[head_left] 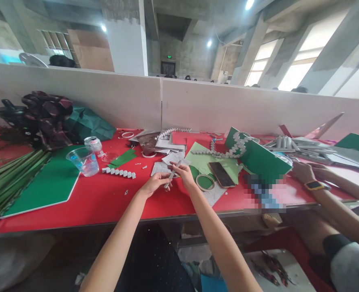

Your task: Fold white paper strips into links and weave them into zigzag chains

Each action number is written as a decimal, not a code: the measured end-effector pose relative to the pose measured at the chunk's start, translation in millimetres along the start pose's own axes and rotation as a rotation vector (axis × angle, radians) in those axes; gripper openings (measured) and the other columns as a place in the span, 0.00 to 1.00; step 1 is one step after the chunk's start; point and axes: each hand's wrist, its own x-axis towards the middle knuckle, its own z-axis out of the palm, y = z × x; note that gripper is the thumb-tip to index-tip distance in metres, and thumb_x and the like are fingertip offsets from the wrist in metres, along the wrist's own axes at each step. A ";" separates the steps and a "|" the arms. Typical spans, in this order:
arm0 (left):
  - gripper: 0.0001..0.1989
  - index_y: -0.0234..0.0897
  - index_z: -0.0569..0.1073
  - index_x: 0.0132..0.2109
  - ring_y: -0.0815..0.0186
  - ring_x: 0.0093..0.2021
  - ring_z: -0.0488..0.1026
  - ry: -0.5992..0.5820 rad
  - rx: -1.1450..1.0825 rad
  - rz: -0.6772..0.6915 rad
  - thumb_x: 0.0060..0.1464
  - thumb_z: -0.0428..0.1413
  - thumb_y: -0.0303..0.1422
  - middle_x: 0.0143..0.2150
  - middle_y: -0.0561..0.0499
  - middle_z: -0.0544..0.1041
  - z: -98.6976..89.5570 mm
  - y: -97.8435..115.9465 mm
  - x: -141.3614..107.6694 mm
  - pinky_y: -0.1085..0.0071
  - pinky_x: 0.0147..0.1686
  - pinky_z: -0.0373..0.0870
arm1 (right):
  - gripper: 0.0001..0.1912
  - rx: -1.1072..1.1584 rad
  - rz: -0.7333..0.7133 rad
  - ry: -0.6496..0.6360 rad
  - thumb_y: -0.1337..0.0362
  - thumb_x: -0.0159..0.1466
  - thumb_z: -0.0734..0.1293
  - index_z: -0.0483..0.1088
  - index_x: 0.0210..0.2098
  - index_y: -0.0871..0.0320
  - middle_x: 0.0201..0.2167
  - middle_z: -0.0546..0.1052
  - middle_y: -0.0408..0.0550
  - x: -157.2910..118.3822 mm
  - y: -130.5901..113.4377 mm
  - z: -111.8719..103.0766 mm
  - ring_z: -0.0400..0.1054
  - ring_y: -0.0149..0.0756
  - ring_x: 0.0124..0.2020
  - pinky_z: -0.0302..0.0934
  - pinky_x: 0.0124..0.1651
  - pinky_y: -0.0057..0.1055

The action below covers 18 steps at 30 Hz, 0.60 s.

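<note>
Between my two hands, above the red table (pixel 106 207), is a narrow folded paper strip (pixel 172 173). My left hand (pixel 154 183) pinches its lower part. The upper part is in the closed fingers of my right hand (pixel 184 174). Left of my hands lies a short zigzag chain of folded paper (pixel 118 173). A longer folded-paper chain (pixel 222 154) runs behind and to the right, over light green paper (pixel 197 149) and up against a green board (pixel 258 158). Printed paper sheets (pixel 160 168) lie just beyond my fingers.
A phone (pixel 222 174) and a roll of tape (pixel 205 182) lie right of my hands. A plastic cup (pixel 88 164), a can (pixel 93 145) and long green leaves (pixel 12 178) are at left. A co-worker's hands (pixel 304 172) rest at the right. A white partition (pixel 121 97) stands behind.
</note>
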 end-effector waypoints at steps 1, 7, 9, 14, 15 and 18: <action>0.21 0.31 0.76 0.48 0.69 0.25 0.71 -0.004 -0.002 -0.005 0.49 0.61 0.39 0.27 0.49 0.75 0.2 0.7 -0.4 0.70 0.28 0.69 | 0.20 0.013 0.006 0.024 0.54 0.51 0.74 0.77 0.39 0.58 0.36 0.80 0.51 -0.2 -1.1 -0.4 0.74 0.41 0.38 0.66 0.36 0.32; 0.23 0.31 0.75 0.50 0.69 0.25 0.70 -0.010 0.000 -0.010 0.49 0.61 0.39 0.27 0.49 0.75 0.7 1.4 -0.5 0.71 0.28 0.68 | 0.22 0.026 0.024 0.110 0.52 0.52 0.73 0.76 0.42 0.59 0.34 0.80 0.51 -1.2 -5.1 1.8 0.74 0.42 0.37 0.65 0.34 0.32; 0.23 0.30 0.74 0.51 0.70 0.24 0.70 -0.013 -0.004 -0.011 0.49 0.61 0.38 0.27 0.49 0.74 0.8 1.1 0.1 0.71 0.27 0.69 | 0.22 0.020 0.023 0.155 0.52 0.52 0.73 0.76 0.41 0.59 0.34 0.80 0.52 -1.4 -5.6 2.9 0.73 0.42 0.37 0.64 0.32 0.31; 0.23 0.30 0.74 0.51 0.70 0.24 0.70 -0.025 0.002 -0.004 0.50 0.61 0.38 0.27 0.49 0.74 0.4 1.2 1.1 0.71 0.27 0.70 | 0.24 -0.003 0.035 0.206 0.49 0.52 0.72 0.76 0.41 0.60 0.34 0.80 0.53 -2.1 -6.7 4.0 0.73 0.40 0.32 0.62 0.27 0.29; 0.23 0.31 0.74 0.51 0.70 0.25 0.70 -0.027 0.006 -0.003 0.50 0.61 0.37 0.27 0.50 0.74 0.5 1.4 0.9 0.71 0.27 0.70 | 0.25 -0.010 0.036 0.208 0.48 0.52 0.72 0.76 0.41 0.60 0.33 0.80 0.53 -2.2 -6.9 3.8 0.73 0.40 0.32 0.62 0.27 0.28; 0.22 0.31 0.74 0.51 0.70 0.24 0.70 -0.051 0.017 -0.014 0.50 0.61 0.37 0.26 0.50 0.74 0.9 1.9 0.0 0.71 0.28 0.70 | 0.27 -0.020 0.033 0.244 0.46 0.52 0.71 0.77 0.40 0.61 0.32 0.80 0.54 -2.1 -7.3 1.9 0.73 0.40 0.32 0.62 0.27 0.28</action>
